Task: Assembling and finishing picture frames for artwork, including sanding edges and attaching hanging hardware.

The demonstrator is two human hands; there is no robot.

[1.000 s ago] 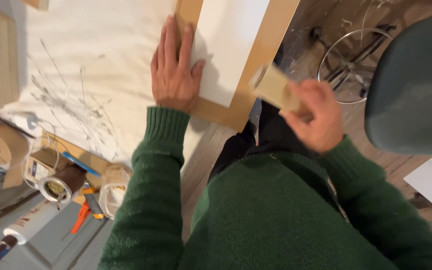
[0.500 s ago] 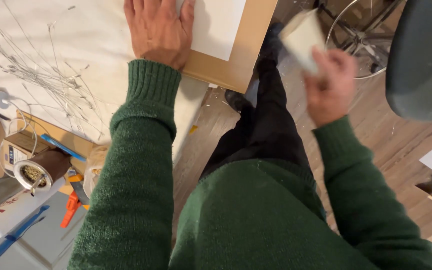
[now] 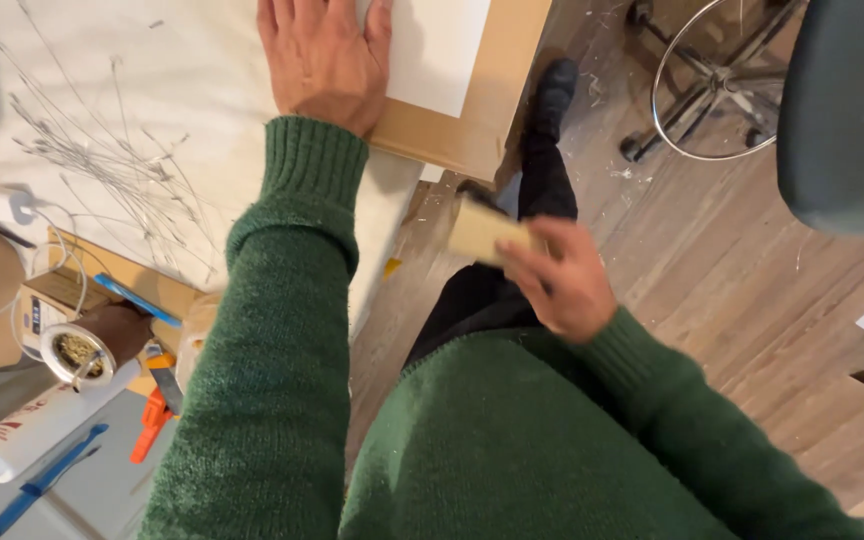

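**Left hand flat on frame, right holds a block**

At the far edge of the table, I see my left hand pressed flat, fingers spread, on the wooden frame. Nearer, over the floor, my right hand has its fingers closed around a pale block, blurred.

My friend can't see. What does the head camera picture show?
A person in a green sweater presses the left hand flat on a white sheet in a brown cardboard frame, while the right hand holds a small tan block above the wooden floor.
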